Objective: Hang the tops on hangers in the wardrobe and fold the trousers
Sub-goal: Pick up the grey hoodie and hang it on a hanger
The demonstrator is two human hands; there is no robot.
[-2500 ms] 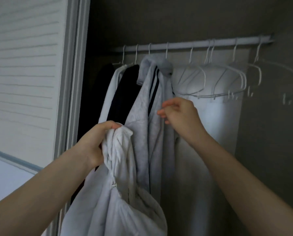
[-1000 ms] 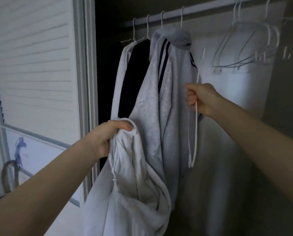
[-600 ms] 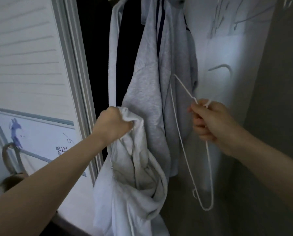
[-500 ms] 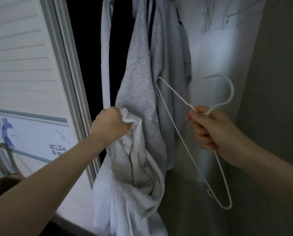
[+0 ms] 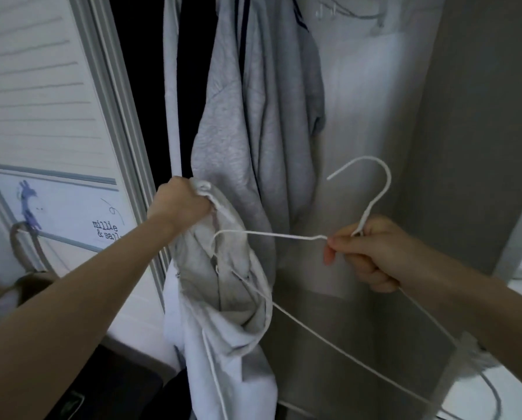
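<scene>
My left hand (image 5: pixel 181 204) grips a bunched edge of a white hooded top (image 5: pixel 223 338), which hangs down from my fist in front of the open wardrobe. My right hand (image 5: pixel 366 253) holds a white wire hanger (image 5: pixel 284 235) at the base of its hook, with the hook pointing up. One shoulder of the hanger reaches left into the top's opening. Behind them a grey sweatshirt with dark stripes (image 5: pixel 253 116) hangs in the wardrobe, next to a dark garment (image 5: pixel 193 71) and a pale one (image 5: pixel 170 86).
A white louvred wardrobe door (image 5: pixel 41 95) stands at the left, with a printed sign (image 5: pixel 106 228) below it. The wardrobe's grey side wall (image 5: pixel 472 116) rises at the right. A brown bag with handles (image 5: pixel 20 277) sits at the lower left.
My right hand took a hanger off the rail, brought it down and turned it level, pushing one end into the white top. The view has dropped below the rail.
</scene>
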